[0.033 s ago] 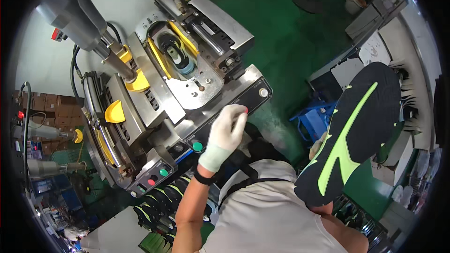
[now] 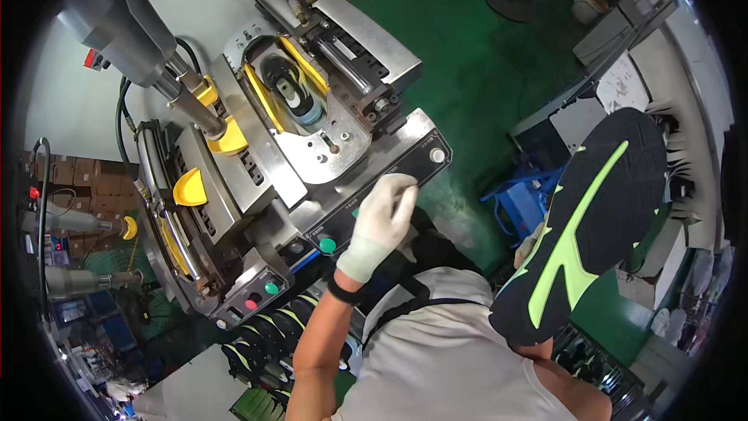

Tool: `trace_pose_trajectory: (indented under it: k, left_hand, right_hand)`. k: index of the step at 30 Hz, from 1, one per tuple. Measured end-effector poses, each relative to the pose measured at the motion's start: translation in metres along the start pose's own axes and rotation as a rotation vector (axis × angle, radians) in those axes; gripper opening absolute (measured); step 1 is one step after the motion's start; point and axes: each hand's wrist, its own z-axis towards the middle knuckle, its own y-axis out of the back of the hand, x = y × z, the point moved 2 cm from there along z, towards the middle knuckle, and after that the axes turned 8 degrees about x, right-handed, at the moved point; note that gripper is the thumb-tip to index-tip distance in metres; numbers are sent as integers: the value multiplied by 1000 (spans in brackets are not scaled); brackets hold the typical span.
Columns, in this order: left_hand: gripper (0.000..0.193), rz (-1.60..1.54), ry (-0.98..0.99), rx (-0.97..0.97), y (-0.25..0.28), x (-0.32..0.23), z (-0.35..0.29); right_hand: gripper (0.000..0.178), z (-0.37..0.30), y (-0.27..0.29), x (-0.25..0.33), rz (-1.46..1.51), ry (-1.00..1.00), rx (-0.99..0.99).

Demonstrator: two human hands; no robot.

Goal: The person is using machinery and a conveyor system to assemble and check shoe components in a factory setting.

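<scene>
A sports shoe (image 2: 615, 187) fills the right side of the view, its black sole with lime-green stripes turned toward me. My right hand (image 2: 529, 246), gloved, grips it from behind; most of that hand is hidden by the sole. In a white glove, my left hand (image 2: 382, 218) hovers over the front control panel of a press machine (image 2: 335, 160), fingers curled in and nothing visible in them. Another shoe (image 2: 294, 90), black with a pale blue heel, sits in the machine's well between yellow pads (image 2: 263, 98).
Press cylinders (image 2: 183, 101) with yellow pads stand over the machine's left half. Green (image 2: 327, 245) and red (image 2: 252, 302) buttons line the front. Several shoes (image 2: 269, 331) lie below at left. A blue frame (image 2: 514, 204) stands on the green floor, near a bench with brush bristles (image 2: 680, 148).
My left hand has shifted slightly right and down; a red spot by its fingertips is no longer visible. The shoe in my right hand has barely moved.
</scene>
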Motion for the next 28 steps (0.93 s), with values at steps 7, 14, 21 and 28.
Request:
trace_pose_trajectory:
  k: [7,14,21,28]
  left_hand:
    - [27,397,184,7,-42,139,6]
    - [36,208,-49,-230,31,-6,-31]
    - [59,199,164,-693,177,87,95]
    - [102,590,581,-638,228,197,186]
  right_hand:
    - [77,176,-175,-322,82,-73,125]
    - [77,214,-289,-433,113,9,202]
    - [81,227,-274,-432,-56,-119,123]
    - [106,228,-289,-434,-777,-14,255]
